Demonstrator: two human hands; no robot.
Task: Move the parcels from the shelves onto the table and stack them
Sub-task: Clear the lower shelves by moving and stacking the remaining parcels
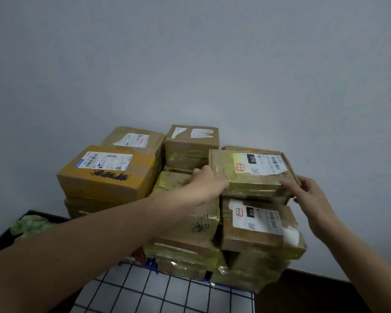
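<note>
Left hand (204, 180) is gripping flat parcel (248, 172) at its left edge; right hand (309, 195), fingers loosely extended, is touching its right front corner. Parcel is sitting atop stack (257, 224).

Matt brown cardboard parcels (251, 175) are wrapped in glossy clear tape; beneath them, a smooth checked tablecloth (167, 294) is spread.

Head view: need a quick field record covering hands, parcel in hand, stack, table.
left hand: grips the left end of the flat parcel
right hand: fingers touch the parcel's right front corner
flat parcel: on top of the right pile, label up
stack: cardboard boxes in several layers, against the wall
table: white cloth with dark grid
</note>
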